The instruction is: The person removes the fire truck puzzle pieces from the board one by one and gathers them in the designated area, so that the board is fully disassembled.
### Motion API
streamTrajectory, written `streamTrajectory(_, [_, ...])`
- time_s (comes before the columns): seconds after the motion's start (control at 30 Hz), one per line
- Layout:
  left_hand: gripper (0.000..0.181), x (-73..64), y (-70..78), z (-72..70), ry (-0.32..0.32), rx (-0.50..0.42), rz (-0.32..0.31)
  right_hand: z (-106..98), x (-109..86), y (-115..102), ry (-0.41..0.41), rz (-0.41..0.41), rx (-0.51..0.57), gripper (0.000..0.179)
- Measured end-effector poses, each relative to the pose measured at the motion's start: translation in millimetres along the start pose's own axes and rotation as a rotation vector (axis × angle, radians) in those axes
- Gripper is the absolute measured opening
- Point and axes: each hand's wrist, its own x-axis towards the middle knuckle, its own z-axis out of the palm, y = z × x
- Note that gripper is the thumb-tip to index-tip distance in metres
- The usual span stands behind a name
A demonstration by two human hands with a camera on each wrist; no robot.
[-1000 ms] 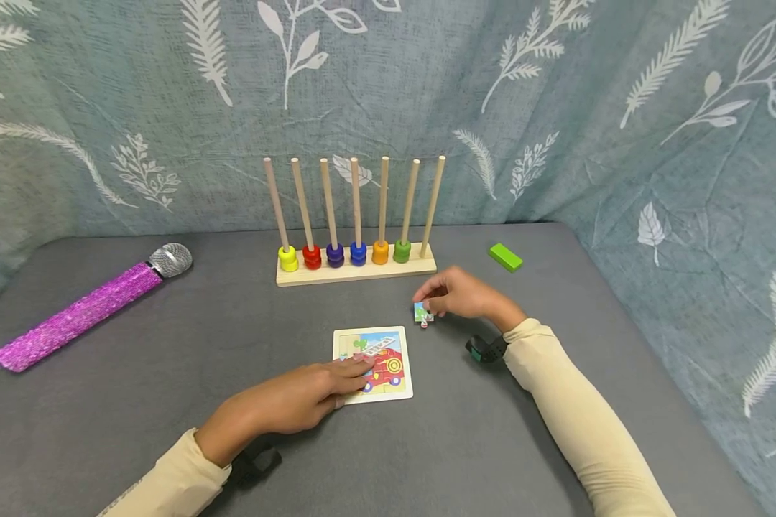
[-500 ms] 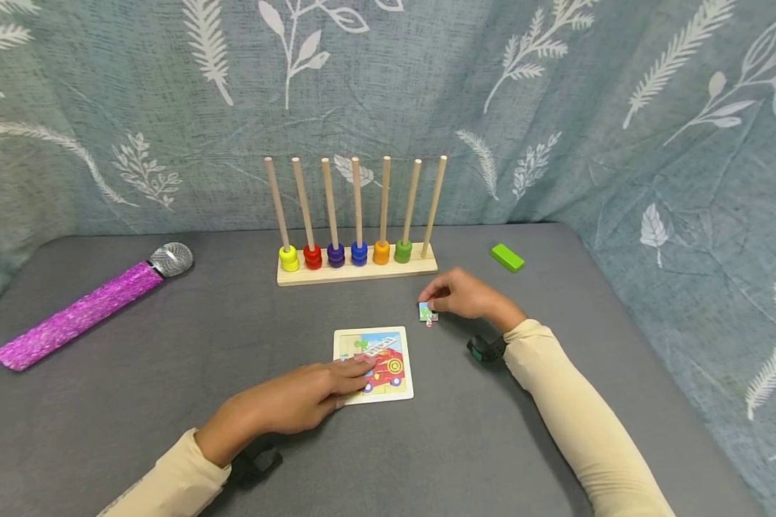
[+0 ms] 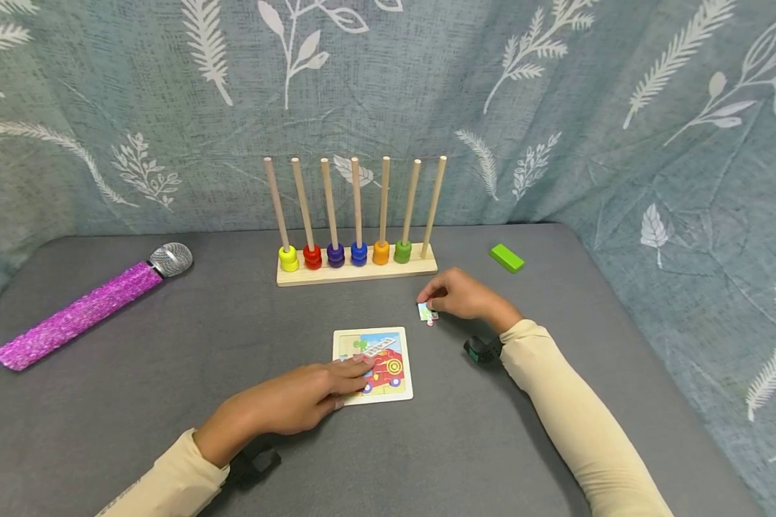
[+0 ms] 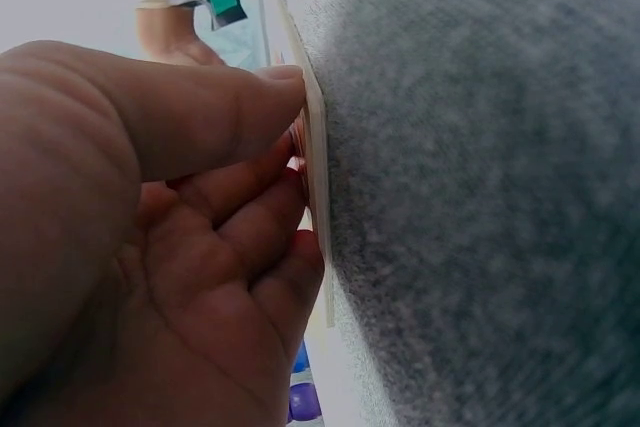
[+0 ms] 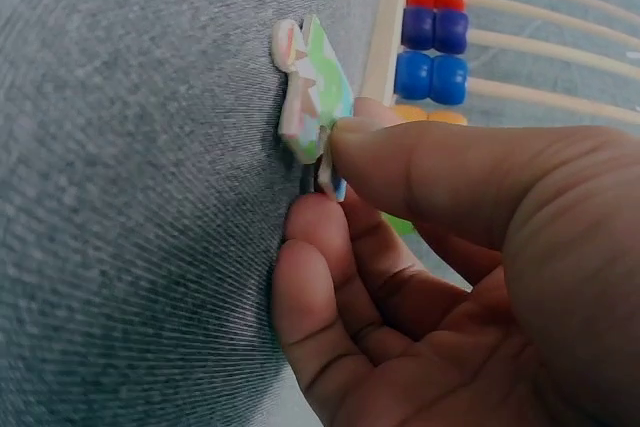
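A square wooden jigsaw puzzle [image 3: 393, 359] with a red fire engine and a ladder lies on the table in the head view. My left hand [image 3: 307, 395] rests on its left part with fairly straight fingers, which hide some of the picture. In the left wrist view the thumb [image 4: 220, 112] touches the board's edge [image 4: 315, 137]. Farther right and back, my right hand [image 3: 462, 296] pinches a small puzzle piece [image 5: 325, 77], green and light blue with a knob. Thumb and fingertips grip one end of the piece, close to the tabletop.
A wooden peg stand [image 3: 356, 271] with several upright rods and coloured beads stands behind the puzzle. A green block [image 3: 507, 258] lies at the back right. On the left is a glittery pink microphone [image 3: 90, 305]. Patterned cloth [image 3: 388, 86] hangs behind the table.
Over the last second the right hand has shifted very slightly right with the piece, which now tilts a little differently. The left hand and the puzzle have stayed put.
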Motion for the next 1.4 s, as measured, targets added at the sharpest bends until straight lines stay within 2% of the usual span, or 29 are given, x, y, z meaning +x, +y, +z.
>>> streamTrajectory(0.23, [0.043,0.5,0.6,-0.1,0.015,-0.001,0.003,-1,-0.2,1,0.007,0.008,0.018,0.018])
streamTrajectory(0.5, [0.044,-0.3,-0.4,0.5,0.003,0.014,0.018,-2,-1.6,0,0.028,-0.004,0.031,0.018])
streamTrajectory(0.73, [0.044,-0.2,-0.5,1.2,0.006,0.009,0.014,3,-0.4,-4,0.037,-0.048,0.044,0.018])
streamTrajectory(0.97, [0.042,2.0,0.1,1.5,-0.002,-0.008,-0.025,8,-0.1,-12,0.000,-0.067,0.083,0.019])
streamTrajectory(1.13, [0.043,3.4,0.7,1.0,-0.010,0.003,-0.032,15,1.8,-17,-0.050,-0.066,0.146,0.020])
streamTrajectory(1.4, [0.041,2.3,1.5,1.2,-0.005,0.004,-0.031,24,7.0,-26,-0.089,-0.107,0.163,0.020])
